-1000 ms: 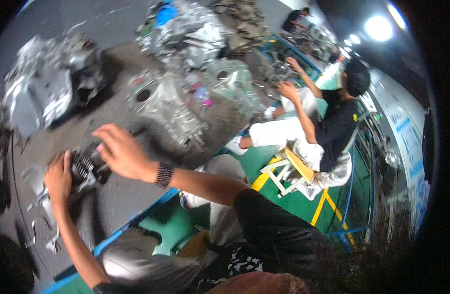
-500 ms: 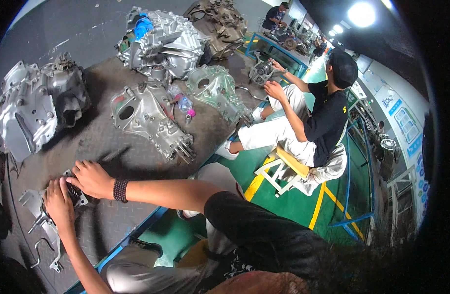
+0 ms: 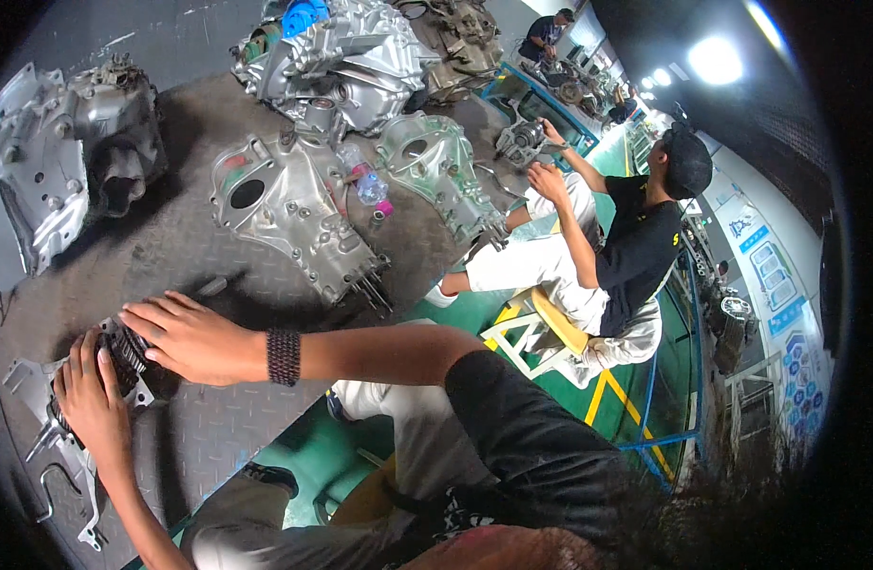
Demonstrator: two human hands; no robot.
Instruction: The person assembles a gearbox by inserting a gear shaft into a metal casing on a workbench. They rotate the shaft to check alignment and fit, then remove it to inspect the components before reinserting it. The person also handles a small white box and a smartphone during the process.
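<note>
A metal gear assembly (image 3: 125, 348) with dark toothed gears and a grey bracket lies on the bench at the lower left. My left hand (image 3: 94, 404) is closed over its near side, fingers against the gears. From the right, my right hand (image 3: 197, 337) rests on the top edge of the gears. Its fingers are stretched out and slightly apart, with the fingertips touching. The palms hide part of the assembly. Beside my left wrist lie a bent metal rod (image 3: 45, 489) and a flat metal lever (image 3: 91, 518).
Across the dark bench (image 3: 237, 427) stand a large gearbox casing (image 3: 66, 171), another big casing (image 3: 356, 71), two flat housings (image 3: 299, 209) (image 3: 438, 180) and a plastic bottle (image 3: 368, 185). At the right a seated co-worker (image 3: 636, 228) handles a metal part (image 3: 522, 142).
My right hand's fingers have straightened and lie flatter on the gears. Both hands stay at the gear assembly. The whole view has shifted slightly.
</note>
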